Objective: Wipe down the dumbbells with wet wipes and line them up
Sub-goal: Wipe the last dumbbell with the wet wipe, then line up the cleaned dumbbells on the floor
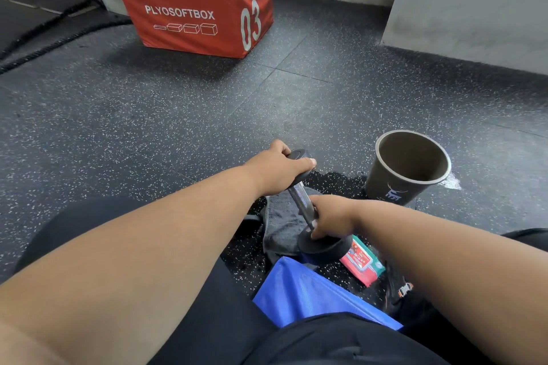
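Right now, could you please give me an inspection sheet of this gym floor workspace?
Surface: speckled rubber floor, a wet-looking patch near the cup.
Job's things: dumbbell tilted, held at both ends; wet wipes pack on the floor beside it.
Clutter: grey towel under the dumbbell; brown cup upright; blue bag.
Hands: left hand grips the far head; right hand grips the handle's near end.
Cables: thick rope far left.
Surroundings: red plyo box, concrete wall.

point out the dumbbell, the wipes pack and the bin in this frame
dumbbell (300,198): head view, on the bare chrome handle between the two hands.
wipes pack (362,263): head view, on the red printed top of the pack.
bin (382,187): head view, on the dark outer wall below the rim.
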Demonstrator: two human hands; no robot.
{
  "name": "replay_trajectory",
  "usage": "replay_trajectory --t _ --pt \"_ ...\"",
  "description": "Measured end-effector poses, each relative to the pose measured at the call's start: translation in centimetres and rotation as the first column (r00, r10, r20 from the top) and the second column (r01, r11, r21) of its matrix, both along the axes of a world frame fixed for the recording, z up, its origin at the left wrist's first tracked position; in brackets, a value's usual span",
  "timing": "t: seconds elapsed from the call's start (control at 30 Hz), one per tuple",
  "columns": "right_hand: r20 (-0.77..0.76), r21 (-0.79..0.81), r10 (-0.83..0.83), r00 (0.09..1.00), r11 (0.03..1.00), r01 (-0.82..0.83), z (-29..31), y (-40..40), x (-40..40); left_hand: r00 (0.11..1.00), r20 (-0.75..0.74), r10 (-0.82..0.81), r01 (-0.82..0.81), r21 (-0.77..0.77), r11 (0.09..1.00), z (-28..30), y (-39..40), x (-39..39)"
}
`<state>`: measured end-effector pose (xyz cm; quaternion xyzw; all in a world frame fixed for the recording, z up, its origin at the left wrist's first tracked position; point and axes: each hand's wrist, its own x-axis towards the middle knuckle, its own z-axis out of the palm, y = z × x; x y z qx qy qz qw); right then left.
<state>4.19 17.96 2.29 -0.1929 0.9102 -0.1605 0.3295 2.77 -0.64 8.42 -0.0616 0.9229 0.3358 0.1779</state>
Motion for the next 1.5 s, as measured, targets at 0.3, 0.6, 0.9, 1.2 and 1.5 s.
replay_trajectory --t 0.3,0.6,0.9,1.2,1.5 --pt "0.200 -0.292 -0.338 0.920 0.875 0.385 -1.2 4.1 -3.8 0.999 0.033 0.002 -0.002 0.004 1.000 0.1 -0.2 -0.5" --pt "0.334 -0.380 -0.600 0.727 0.620 0.686 -1.5 4.3 -3.7 0.998 0.040 -0.042 0.042 0.008 0.999 0.7 0.3 -0.8" --pt "0.076 -0.434 -0.363 0.929 0.827 0.359 -0.4 2.0 -3.1 0.993 0.013 -0.117 0.117 -0.025 0.993 1.0 1.6 -1.6" --pt "-0.130 -0.237 -0.283 0.950 0.939 0.248 -2.1 0.3 -2.1 0.989 0.025 -0.142 0.142 0.017 0.990 1.6 2.5 -3.1" --pt "0.026 -0.256 -0.528 0.849 0.817 0.516 -2.2 0.7 -4.6 1.000 -0.024 -0.016 0.018 0.080 0.997 2.5 1.2 -5.5"
